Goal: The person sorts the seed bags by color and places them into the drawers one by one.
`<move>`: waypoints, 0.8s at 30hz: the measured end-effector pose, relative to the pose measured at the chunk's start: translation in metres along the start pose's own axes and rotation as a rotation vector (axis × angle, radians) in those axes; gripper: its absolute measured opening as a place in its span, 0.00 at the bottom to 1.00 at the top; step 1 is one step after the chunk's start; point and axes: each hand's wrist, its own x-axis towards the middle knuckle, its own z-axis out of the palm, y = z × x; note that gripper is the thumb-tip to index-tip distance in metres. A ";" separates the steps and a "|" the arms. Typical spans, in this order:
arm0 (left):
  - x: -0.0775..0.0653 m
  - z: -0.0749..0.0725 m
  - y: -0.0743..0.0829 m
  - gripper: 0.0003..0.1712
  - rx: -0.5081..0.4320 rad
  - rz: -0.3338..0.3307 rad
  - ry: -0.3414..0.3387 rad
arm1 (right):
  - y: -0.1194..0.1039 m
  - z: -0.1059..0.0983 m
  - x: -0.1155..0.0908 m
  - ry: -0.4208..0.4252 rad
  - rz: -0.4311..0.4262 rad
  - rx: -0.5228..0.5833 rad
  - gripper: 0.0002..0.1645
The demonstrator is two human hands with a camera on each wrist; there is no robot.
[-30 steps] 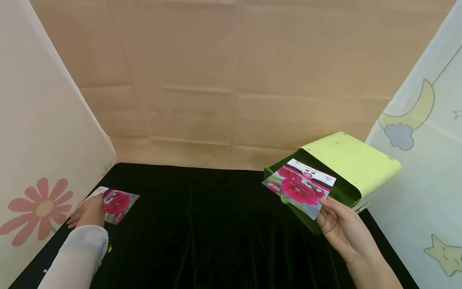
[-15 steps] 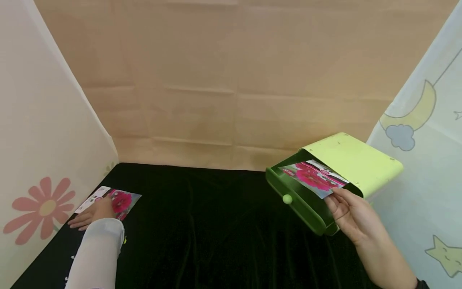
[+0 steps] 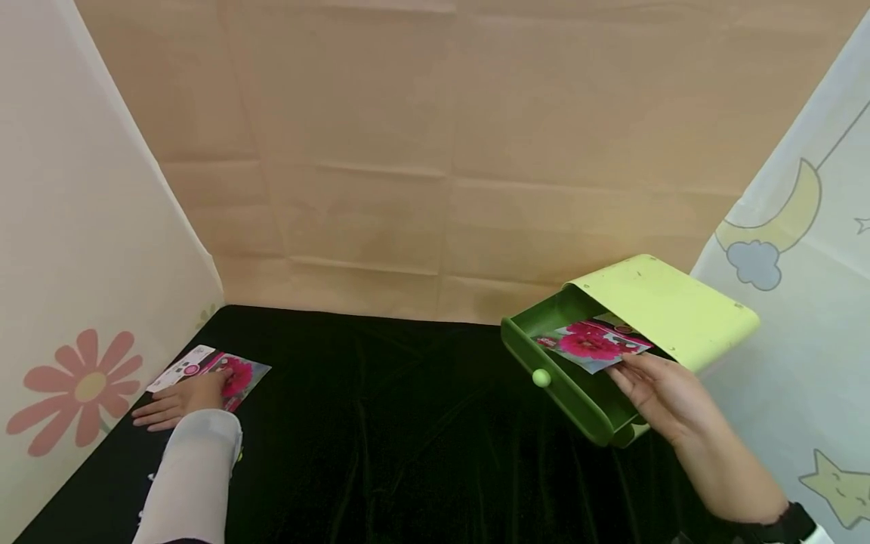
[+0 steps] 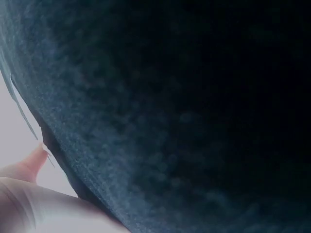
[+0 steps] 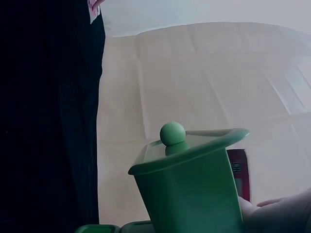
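My right hand [image 3: 669, 397] pinches a seed packet [image 3: 591, 341] by its near edge, with the thumb on top. This packet, printed with pink flowers, lies tilted inside the pulled-out green drawer [image 3: 571, 406], its far end partly under the light-green box shell [image 3: 666, 310]. In the right wrist view the drawer front [image 5: 189, 189] and round knob [image 5: 172, 133] hide most of the packet. At the far left, my left hand [image 3: 186, 397] rests with extended fingers over a second pink-flower packet [image 3: 248, 370]. The left wrist view shows mostly dark cloth and part of a hand [image 4: 34, 165].
A black cloth [image 3: 408, 431] covers the table. Beige sheeting [image 3: 353, 189] hangs behind, with white printed panels [image 3: 782, 332] at the sides. Small white bits [image 3: 151, 476] lie beside the left sleeve [image 3: 197, 468].
My right hand has moved right, lowering its packet from above the drawer into it. My left hand has shifted slightly right over the other packet, showing more of its white label.
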 end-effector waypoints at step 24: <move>0.010 0.001 0.003 0.61 -0.022 0.306 0.068 | 0.000 0.011 -0.005 0.212 0.169 -0.389 0.48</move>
